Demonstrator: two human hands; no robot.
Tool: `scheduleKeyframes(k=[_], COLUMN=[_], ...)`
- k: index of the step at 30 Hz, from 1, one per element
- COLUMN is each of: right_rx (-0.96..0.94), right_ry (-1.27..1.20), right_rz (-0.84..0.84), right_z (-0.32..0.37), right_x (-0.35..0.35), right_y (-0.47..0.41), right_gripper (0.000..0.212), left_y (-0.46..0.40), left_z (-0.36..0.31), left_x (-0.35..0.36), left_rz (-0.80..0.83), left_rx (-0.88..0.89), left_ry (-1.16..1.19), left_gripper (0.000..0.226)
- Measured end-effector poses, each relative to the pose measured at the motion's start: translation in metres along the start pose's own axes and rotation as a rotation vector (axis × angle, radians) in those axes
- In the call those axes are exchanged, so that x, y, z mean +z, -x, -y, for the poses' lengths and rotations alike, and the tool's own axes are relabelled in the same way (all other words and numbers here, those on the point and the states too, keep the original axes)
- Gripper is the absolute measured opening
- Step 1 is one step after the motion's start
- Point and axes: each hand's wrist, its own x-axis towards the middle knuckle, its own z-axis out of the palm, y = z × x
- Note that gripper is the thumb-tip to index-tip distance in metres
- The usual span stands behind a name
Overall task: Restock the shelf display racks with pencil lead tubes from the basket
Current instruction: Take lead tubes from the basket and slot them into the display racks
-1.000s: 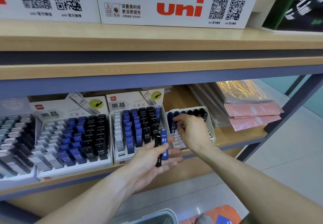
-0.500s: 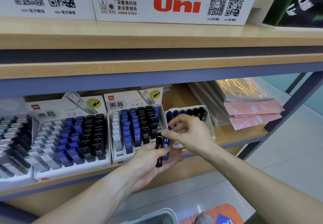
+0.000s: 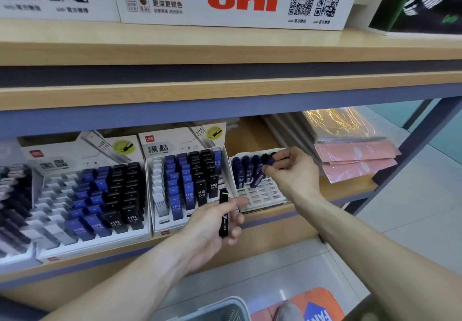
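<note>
Two hands work at the lower shelf [image 3: 350, 190]. The right hand [image 3: 292, 170] pinches a blue lead tube [image 3: 260, 174] between thumb and fingers [image 3: 280, 156], its lower end tilted into the small white rack [image 3: 265, 195] just beside the other blue tubes. The left hand [image 3: 215, 223], palm up, holds a black tube [image 3: 223, 213] under its thumb. A grey basket [image 3: 220, 310] rim shows at the bottom edge.
</note>
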Motion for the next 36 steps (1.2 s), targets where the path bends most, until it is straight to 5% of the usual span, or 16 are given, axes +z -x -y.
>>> scheduleKeyframes(k=[11, 23, 29, 33, 36], right_rx=[-0.084, -0.443, -0.425, -0.289, -0.088], right_ry=[0.119, 0.43, 0.469, 0.268, -0.068], right_rz=[-0.035, 0.087, 0.13, 0.12, 0.356], right_z=[-0.012, -0.012, -0.009, 0.008, 0.02], right_x=[0.02, 0.028, 0.025, 0.013, 0.001], right_y=[-0.003, 0.004, 0.01, 0.021, 0.039], right_gripper=[0.025, 0.015, 0.031, 0.021, 0.02], left_y=[0.001, 0.012, 0.016, 0.013, 0.008], left_z=[-0.004, -0.006, -0.007, -0.005, -0.003], left_x=[0.0, 0.002, 0.001, -0.001, -0.003], left_rz=[0.028, 0.023, 0.018, 0.004, -0.001], left_rx=[-0.003, 0.042, 0.065, 0.105, 0.136], left_ry=[0.109, 0.13, 0.135, 0.116, 0.049], left_gripper=[0.052, 0.039, 0.029, 0.023, 0.021])
